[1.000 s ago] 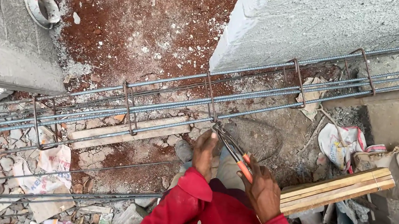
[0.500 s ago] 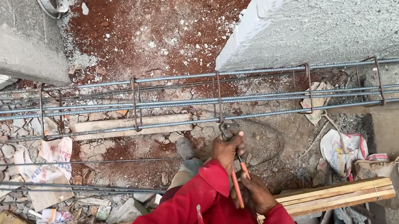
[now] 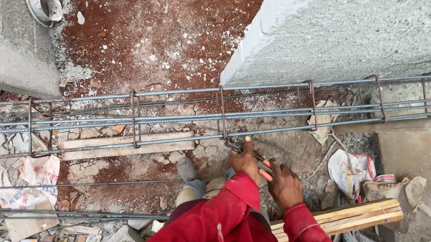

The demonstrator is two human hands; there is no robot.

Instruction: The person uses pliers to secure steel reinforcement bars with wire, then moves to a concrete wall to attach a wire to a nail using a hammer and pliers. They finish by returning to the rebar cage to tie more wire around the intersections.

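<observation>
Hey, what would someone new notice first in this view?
The long rebar cage running across the middle over red soil, between two grey concrete blocks. Just below it, the left hand and right hand, in red sleeves, grip orange-handled pliers at the cage's near bar.

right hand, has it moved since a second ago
Yes. The right hand has come in toward the left hand and both now grip the orange-handled pliers at the stirrup on the rebar cage.
</observation>
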